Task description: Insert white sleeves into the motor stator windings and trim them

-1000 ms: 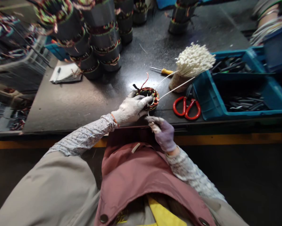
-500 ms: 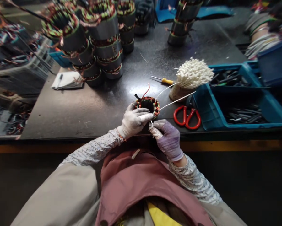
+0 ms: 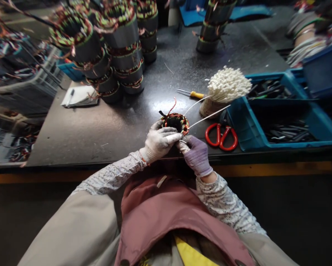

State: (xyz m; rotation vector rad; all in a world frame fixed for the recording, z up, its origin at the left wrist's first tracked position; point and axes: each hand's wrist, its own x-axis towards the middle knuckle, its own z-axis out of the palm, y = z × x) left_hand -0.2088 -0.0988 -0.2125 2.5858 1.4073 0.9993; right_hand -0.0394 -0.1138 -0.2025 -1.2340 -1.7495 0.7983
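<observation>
A motor stator (image 3: 186, 122) wound with copper wire stands on the table near its front edge. My left hand (image 3: 161, 142), in a white glove, is closed over its near left rim. My right hand (image 3: 197, 154), in a purple glove, pinches a short piece of white cord (image 3: 183, 141) close against the stator's near side. One long white cord (image 3: 209, 116) runs from the stator up to the right, and another white strand (image 3: 193, 104) curves behind it. A reddish lead (image 3: 172, 106) and a black tip stick up from the far rim. My fingers hide the near rim.
Red-handled scissors (image 3: 220, 137) lie right of my hands. Behind them stand a bundle of white cords (image 3: 229, 85) and a yellow-handled pointed tool (image 3: 197, 95). Blue bins (image 3: 293, 147) sit at the right, stacked stators (image 3: 124, 61) at the back left. A co-worker's gloved hand (image 3: 304, 48) shows far right.
My right hand has moved up and left, its fingertips now close to the stator. The white cord piece between its fingers shows less. My left hand stays on the stator.
</observation>
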